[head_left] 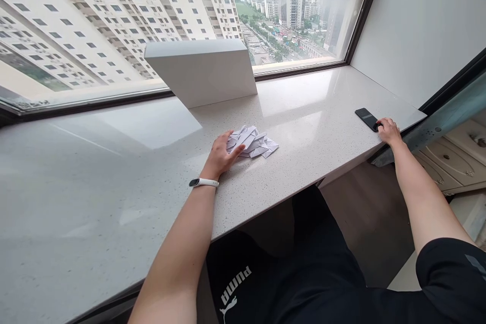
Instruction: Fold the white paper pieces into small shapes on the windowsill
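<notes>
A small heap of folded white paper pieces (pixel 253 143) lies on the pale stone counter (pixel 114 172) near its front edge. My left hand (pixel 221 154) rests flat against the heap's left side, fingers spread and touching the paper; a white band circles that wrist. Far to the right, my right hand (pixel 388 130) sits at the counter's edge with its fingertips on the near end of a black phone (pixel 366 118) that lies flat on the counter.
A white box (pixel 201 71) stands at the back by the window (pixel 114 25). The counter ends at a white wall on the right. Below and right are cream drawers (pixel 455 157) and a wooden floor. My dark-clothed legs are under the counter.
</notes>
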Action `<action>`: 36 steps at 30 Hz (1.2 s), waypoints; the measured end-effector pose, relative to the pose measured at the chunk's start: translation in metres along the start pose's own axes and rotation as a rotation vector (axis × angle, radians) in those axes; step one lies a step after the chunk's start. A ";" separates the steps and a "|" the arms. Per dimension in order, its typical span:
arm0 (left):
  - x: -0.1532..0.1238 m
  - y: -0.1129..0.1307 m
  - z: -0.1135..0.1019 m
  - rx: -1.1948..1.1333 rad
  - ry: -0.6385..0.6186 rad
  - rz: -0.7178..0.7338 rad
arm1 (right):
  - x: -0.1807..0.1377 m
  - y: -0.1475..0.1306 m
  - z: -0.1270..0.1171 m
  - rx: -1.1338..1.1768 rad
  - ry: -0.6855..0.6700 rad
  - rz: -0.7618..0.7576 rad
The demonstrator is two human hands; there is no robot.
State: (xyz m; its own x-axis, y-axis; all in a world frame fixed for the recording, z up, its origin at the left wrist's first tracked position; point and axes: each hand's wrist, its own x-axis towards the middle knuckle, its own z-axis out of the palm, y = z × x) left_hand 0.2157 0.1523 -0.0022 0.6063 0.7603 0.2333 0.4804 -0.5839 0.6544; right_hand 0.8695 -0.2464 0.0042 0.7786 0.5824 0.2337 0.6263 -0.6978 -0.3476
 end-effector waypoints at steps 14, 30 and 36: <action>0.001 -0.004 0.000 -0.019 0.020 0.008 | 0.001 0.015 -0.001 0.164 0.092 0.004; 0.000 0.000 0.001 -0.001 -0.001 -0.022 | -0.021 -0.053 0.026 0.183 0.324 -0.081; 0.000 0.000 0.001 -0.002 0.009 -0.012 | -0.068 -0.166 0.067 0.378 0.030 -0.488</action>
State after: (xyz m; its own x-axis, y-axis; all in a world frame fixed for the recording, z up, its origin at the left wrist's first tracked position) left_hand 0.2160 0.1517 -0.0031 0.5947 0.7699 0.2316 0.4866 -0.5740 0.6586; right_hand 0.7095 -0.1419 -0.0151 0.4098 0.7818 0.4700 0.8576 -0.1546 -0.4906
